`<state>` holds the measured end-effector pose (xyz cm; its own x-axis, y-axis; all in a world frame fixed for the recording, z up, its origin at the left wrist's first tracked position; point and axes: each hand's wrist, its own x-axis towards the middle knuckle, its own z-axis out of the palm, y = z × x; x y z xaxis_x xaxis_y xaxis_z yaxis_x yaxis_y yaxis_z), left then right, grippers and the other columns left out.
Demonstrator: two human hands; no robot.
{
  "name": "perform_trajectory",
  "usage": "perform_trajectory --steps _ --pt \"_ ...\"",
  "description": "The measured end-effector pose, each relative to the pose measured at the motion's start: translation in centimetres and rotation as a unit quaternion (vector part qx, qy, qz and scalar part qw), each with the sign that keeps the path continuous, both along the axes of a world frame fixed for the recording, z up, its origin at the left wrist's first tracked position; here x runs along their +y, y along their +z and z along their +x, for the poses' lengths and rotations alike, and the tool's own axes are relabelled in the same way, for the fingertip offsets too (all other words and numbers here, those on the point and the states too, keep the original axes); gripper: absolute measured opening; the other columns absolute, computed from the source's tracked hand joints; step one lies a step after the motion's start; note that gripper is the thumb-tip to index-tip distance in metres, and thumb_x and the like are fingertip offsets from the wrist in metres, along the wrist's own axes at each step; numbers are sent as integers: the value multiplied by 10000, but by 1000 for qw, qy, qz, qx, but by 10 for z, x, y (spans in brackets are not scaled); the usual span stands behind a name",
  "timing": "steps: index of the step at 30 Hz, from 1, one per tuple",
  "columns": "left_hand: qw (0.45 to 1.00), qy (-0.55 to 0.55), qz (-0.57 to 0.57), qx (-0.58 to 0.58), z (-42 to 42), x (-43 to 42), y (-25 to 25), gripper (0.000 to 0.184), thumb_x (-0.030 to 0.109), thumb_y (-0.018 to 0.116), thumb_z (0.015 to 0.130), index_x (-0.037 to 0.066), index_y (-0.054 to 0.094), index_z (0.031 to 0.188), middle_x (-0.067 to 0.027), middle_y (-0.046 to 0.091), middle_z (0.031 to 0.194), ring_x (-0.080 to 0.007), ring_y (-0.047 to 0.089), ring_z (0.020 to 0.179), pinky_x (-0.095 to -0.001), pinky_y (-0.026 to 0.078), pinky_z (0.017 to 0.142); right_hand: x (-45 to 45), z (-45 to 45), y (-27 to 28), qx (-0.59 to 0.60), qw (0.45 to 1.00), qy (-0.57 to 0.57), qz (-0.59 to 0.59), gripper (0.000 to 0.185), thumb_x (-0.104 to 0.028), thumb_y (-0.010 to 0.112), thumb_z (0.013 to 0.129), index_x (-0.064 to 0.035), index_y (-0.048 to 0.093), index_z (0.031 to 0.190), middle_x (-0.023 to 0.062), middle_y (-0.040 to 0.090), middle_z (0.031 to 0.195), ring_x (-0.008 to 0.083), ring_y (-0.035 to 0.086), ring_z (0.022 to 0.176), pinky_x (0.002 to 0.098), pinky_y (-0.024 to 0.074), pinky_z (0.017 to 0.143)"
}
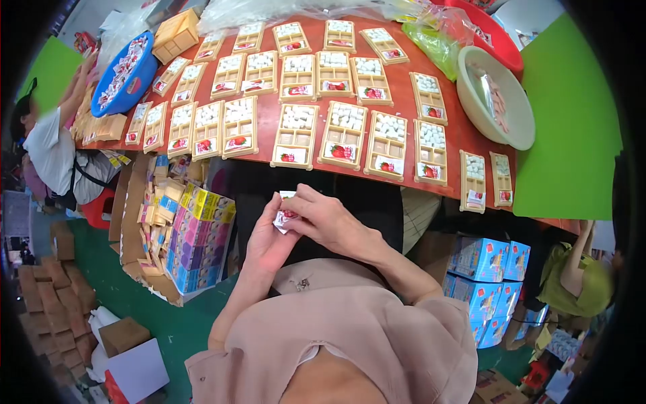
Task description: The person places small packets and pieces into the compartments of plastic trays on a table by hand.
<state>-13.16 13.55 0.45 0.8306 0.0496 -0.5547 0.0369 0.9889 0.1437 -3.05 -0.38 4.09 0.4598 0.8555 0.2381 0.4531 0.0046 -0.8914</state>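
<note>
Low in front of my lap, a small white packet with a red strawberry print (285,219) is between my two hands. My left hand (264,237) is closed around its lower left side. From the right, my right hand (331,221) pinches the same packet, its fingers covering part of it. Just beyond, rows of cream compartment trays (293,136) stand on the reddish table (259,176). White pieces fill the far compartments of these trays, and a strawberry packet lies in the near part of each.
A blue basin (116,86) of packets stands at the far left, beside a stack of trays (176,35). To the right are a pale bowl (515,128) and a red basin (508,44). An open carton (124,222) sits below left. Other people work at both sides.
</note>
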Motion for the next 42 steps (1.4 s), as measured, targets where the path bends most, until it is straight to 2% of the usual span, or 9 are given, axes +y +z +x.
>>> perform_trajectory --steps 5,10,12,14,20,32,36,38,42 --pt "999 -41 -6 8 3 -11 -5 248 280 621 983 89 617 1140 -36 648 1093 -155 616 1036 -346 512 946 -17 9 -1 -18 999 -28 -11 222 -115 663 888 0 580 1059 149 491 931 341 595 792 412 504 682" --pt "998 -57 2 10 4 -5 -7 298 260 633 975 46 600 1180 -94 649 1098 -201 625 1023 -360 535 897 -6 37 31 -47 996 74 -15 194 -120 677 874 11 608 998 144 547 907 326 611 814 409 501 693" --pt "996 -65 -30 -44 8 2 -5 321 256 628 978 16 586 1188 -125 649 1090 -233 631 1006 -370 552 856 20 70 35 -77 994 70 25 174 -89 678 874 -8 633 1022 125 585 855 277 610 795 372 491 693" --pt "998 -37 -43 -12 9 7 -1 339 261 610 987 -22 573 1169 -166 649 1076 -268 631 984 -375 560 800 67 123 24 -216 974 13 63 148 -95 662 885 6 638 990 135 620 863 291 622 801 380 495 708" --pt "1000 12 -23 10 0 19 2 320 260 593 997 -22 570 1147 -180 654 1070 -275 622 965 -368 549 766 189 221 -20 -296 954 -6 -43 162 -109 661 855 -8 676 982 149 664 939 314 638 844 405 501 742" --pt "999 39 -12 23 -8 40 -9 313 263 609 989 -8 564 1138 -174 639 1062 -275 592 945 -354 522 741 225 234 -33 -393 913 -9 -109 122 -133 666 809 -29 665 874 149 648 893 336 639 901 445 505 791" --pt "999 28 -21 18 -8 40 -14 293 266 608 989 11 581 1132 -172 651 1049 -258 610 942 -362 516 737 228 229 -51 -360 933 -1 -12 127 -156 632 814 -47 672 866 155 647 903 339 640 910 438 510 787" --pt "998 34 -57 1 -7 40 -15 301 264 615 985 -1 577 1122 -172 646 1034 -261 604 921 -354 500 719 231 227 -49 -371 924 13 -94 144 -166 630 784 -51 674 857 158 654 911 342 643 903 441 513 772" --pt "998 32 -62 6 -8 41 -9 317 256 606 991 -22 558 1137 -182 631 1063 -266 561 949 -340 495 729 241 240 -71 -427 904 -2 -23 138 -130 653 743 -15 655 819 167 660 860 353 652 884 450 529 765"
